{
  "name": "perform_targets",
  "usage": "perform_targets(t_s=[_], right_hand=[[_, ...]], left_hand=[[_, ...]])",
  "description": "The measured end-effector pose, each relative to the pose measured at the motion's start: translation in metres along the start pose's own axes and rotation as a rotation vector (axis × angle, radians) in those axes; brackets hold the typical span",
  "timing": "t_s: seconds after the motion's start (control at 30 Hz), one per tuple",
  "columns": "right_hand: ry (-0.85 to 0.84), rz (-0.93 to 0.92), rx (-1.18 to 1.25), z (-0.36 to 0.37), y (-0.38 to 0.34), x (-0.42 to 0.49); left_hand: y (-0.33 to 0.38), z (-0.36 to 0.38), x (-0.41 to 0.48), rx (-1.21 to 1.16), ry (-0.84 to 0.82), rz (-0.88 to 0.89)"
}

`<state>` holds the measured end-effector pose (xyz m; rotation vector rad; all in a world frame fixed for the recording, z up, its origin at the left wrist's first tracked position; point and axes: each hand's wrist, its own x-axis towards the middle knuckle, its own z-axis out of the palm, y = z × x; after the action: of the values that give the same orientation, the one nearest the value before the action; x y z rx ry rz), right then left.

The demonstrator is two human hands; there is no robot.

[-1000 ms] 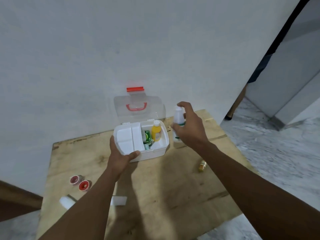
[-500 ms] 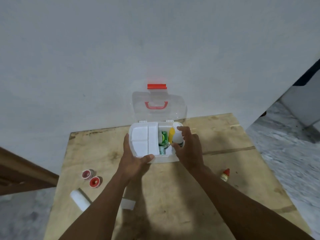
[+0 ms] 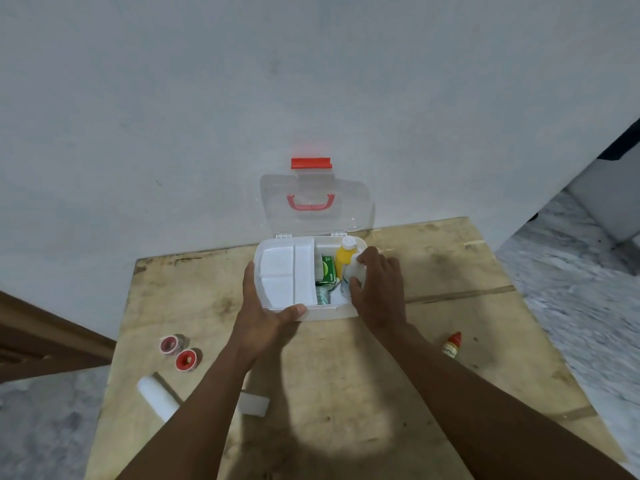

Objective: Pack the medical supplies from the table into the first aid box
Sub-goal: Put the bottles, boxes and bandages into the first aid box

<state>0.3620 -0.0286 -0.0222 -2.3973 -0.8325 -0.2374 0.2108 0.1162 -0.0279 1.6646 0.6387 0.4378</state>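
The white first aid box (image 3: 323, 312) stands open at the back of the wooden table (image 3: 450, 271), its clear lid (image 3: 349, 206) with red handle leaning on the wall. My left hand (image 3: 263, 313) grips the box's front left corner. My right hand (image 3: 379, 289) holds a white bottle (image 3: 354, 273) lying inside the box's right side, next to a yellow bottle (image 3: 344, 258) and a green packet (image 3: 328, 270). A white insert tray (image 3: 285, 275) fills the box's left half.
On the table lie two red-capped tape rolls (image 3: 178, 351) and a white bandage roll (image 3: 157, 398) at the left, a small white pad (image 3: 254, 404) by my left forearm, and a small red-capped dropper bottle (image 3: 452, 344) at the right. Grey floor lies beyond the table's edges.
My right hand carried the white bottle from the table beside the box into the box's right side and lowered it. The view shifted right. My left hand stayed on the box.
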Motion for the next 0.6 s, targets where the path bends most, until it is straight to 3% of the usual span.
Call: perform_targets(t_s=[0.47,0.6], right_hand=[[-0.076,0.051,0.092,-0.018,0.001,-0.008],[-0.033,0.163,0.033,-0.034,0.005,-0.022]], left_hand=[[0.011,0.005,-0.005,-0.039,-0.015,0.048],[0.011,0.003,-0.005,-0.029,-0.049,0.035]])
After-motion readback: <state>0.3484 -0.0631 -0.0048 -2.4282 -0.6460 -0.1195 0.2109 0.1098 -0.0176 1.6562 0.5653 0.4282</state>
